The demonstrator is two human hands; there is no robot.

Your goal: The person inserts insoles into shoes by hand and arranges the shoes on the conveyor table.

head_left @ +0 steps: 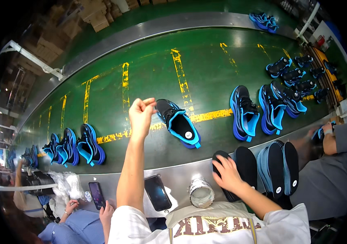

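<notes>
Item: black-and-blue shoe (178, 123), mid-belt on the green conveyor (149, 73). Left hand (141, 114) just beside its heel, fingers curled together, empty. Right hand (227, 173), fingers spread, rests on black insole stack (244, 166), near edge. Advice: lift one insole only.

A: What stays out of sight here?

B: The person's right hand (227, 174) lies across a stack of flat black insoles (240, 171), so the upper ends of the front ones are covered. Whether it grips one, I cannot tell.

A: And the other hand?

B: The left hand (141, 113) is curled by the heel of a black and blue sports shoe (179, 123); whether the fingertips touch it, I cannot tell.

A: Anything far off?

B: The small dark shoes (299, 75) at the far right of the green conveyor belt (149, 73) are too small to make out. A neighbour's grey sleeve (346, 138) is cut off by the dark rim.
</notes>
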